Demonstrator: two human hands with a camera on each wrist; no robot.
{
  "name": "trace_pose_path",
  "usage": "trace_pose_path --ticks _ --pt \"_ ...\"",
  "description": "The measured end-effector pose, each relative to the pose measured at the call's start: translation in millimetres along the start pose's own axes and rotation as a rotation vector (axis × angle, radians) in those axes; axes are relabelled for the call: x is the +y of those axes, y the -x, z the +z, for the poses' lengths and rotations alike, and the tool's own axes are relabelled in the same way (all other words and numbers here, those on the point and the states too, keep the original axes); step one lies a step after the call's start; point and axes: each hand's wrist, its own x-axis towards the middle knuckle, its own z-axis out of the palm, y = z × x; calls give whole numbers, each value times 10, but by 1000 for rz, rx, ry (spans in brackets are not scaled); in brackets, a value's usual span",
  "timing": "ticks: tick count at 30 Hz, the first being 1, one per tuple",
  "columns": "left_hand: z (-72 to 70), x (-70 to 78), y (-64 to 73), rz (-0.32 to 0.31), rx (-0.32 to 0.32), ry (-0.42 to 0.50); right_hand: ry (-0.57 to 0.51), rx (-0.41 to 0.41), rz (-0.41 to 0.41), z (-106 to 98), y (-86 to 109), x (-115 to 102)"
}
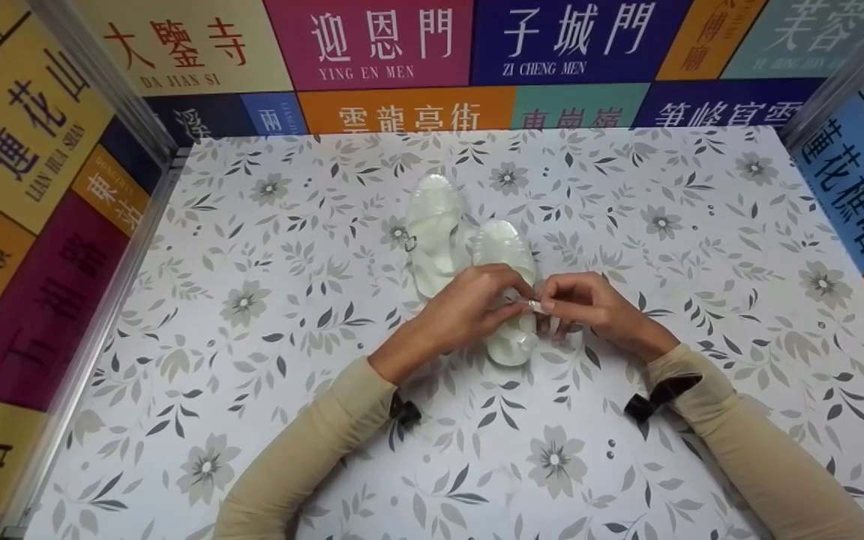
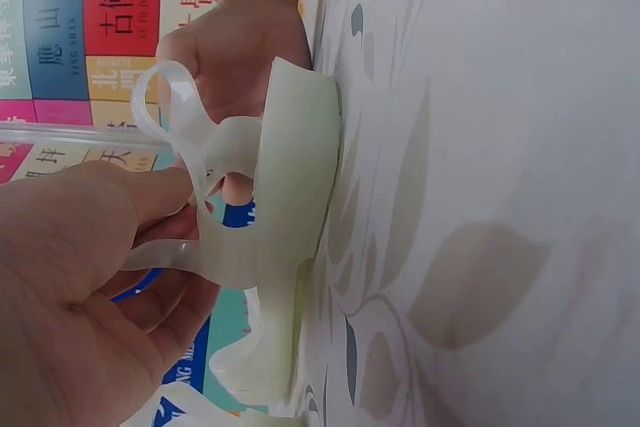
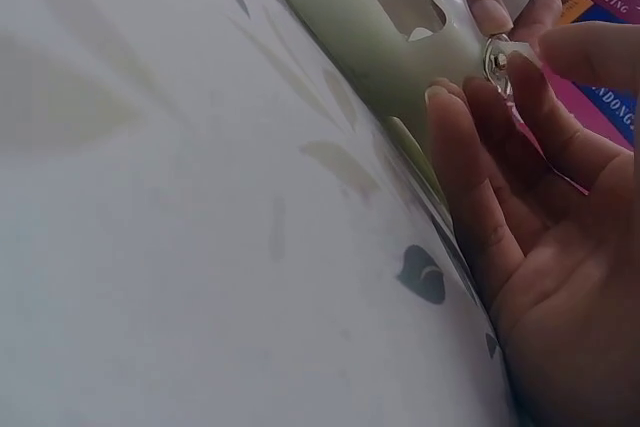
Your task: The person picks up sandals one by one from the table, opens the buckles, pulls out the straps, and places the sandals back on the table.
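Observation:
Two pale green, glossy sandals lie side by side, toes pointing away: the left sandal (image 1: 432, 206) and, a little closer, the right sandal (image 1: 513, 351). My left hand (image 1: 469, 304) reaches over the right sandal and pinches its ankle strap (image 2: 165, 253) between thumb and fingers. On the outer side, my right hand (image 1: 593, 306) pinches the strap's end by a small metal buckle (image 3: 497, 59). Both hands' fingertips nearly meet there. In the right wrist view the right hand's other fingers spread beside the sole. The left hand partly covers the sandal's middle in the head view.
A white tabletop (image 1: 252, 375) with grey flowers and leaves lies under the sandals. Colourful panels with lettering (image 1: 383, 41) stand along the back and both sides. A metal buckle (image 1: 410, 242) shows on the left sandal's outer side.

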Motion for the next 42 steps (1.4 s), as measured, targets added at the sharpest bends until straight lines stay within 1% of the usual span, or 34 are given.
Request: trace_pose_path --ticks 9,16,19,26,34,42 --pt "3 26 1 -20 3 -8 13 16 16 20 -4 11" --pt "7 51 -2 -42 0 -35 72 42 13 24 4 28" --pt "9 50 -5 -43 -3 -35 70 31 11 19 4 25" --pt "3 41 0 -43 -1 -22 17 -13 -5 -5 2 14" --pt "20 21 1 -24 13 -17 62 1 -37 8 -4 25" --pt "32 13 3 -30 20 -4 71 22 -33 7 2 35"
